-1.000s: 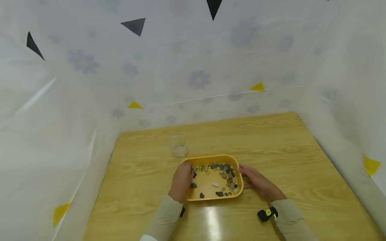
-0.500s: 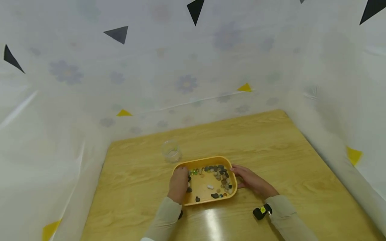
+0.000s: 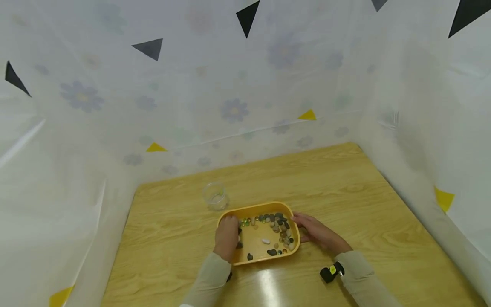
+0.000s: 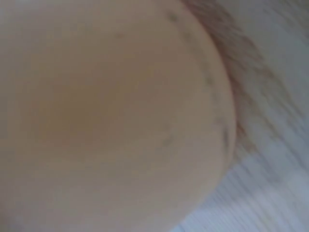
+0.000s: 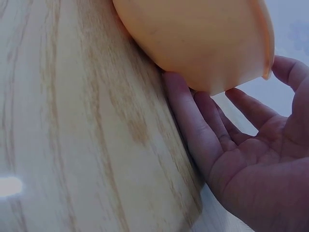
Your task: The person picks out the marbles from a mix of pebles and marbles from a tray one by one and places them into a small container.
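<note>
A yellow-orange tray [image 3: 256,260] sits on the table in the head view. Grey, black and tan pebbles [image 3: 277,229] and small glass beads [image 3: 246,223] run along its inner sides, and a white stone [image 3: 266,241] lies nearer its middle. Over the tray's left end, my left hand [image 3: 227,234] reaches in, its fingertips hidden. The left wrist view gives only a blurred close-up of the tray's outer wall [image 4: 106,121]. My right hand [image 5: 251,150] holds the right end, the thumb at the rim and the other fingers against the outer wall near the base.
Behind the tray's left corner stands a clear round container [image 3: 215,196] with something small and greenish in it. White patterned sheeting [image 3: 245,85] walls in the back and sides of the wooden table [image 3: 326,179].
The head view has swung a little to the right. Over the tray's left end my left hand shifts slightly, and its fingertips go out of sight. The right hand stays on the tray's right end.
</note>
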Available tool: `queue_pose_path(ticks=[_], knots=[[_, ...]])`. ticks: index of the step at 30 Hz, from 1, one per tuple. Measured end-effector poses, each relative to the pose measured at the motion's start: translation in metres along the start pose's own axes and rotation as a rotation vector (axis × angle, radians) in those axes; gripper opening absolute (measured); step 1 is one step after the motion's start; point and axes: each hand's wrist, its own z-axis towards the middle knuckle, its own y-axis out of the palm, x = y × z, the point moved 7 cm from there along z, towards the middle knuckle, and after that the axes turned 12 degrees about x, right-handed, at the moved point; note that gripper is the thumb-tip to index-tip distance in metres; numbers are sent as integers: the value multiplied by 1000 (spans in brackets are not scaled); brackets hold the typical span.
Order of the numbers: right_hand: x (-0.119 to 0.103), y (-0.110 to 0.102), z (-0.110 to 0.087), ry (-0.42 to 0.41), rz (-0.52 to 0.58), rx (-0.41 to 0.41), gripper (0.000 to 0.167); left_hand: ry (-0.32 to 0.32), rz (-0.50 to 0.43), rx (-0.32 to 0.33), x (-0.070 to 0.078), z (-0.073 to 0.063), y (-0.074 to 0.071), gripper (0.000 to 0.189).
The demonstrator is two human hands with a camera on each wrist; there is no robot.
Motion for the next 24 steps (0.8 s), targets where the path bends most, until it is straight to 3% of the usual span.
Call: queue_pose_path(ticks=[10, 19, 24], knots=[[0, -8, 7, -15, -8, 31, 61, 11, 31, 13, 3, 4, 1, 16], [-3, -7, 1, -22, 25, -20, 59, 38, 55, -1, 8, 1, 8, 15], [-2, -8, 2, -14, 18, 3, 61, 34, 51, 16, 9, 3, 6, 18]])
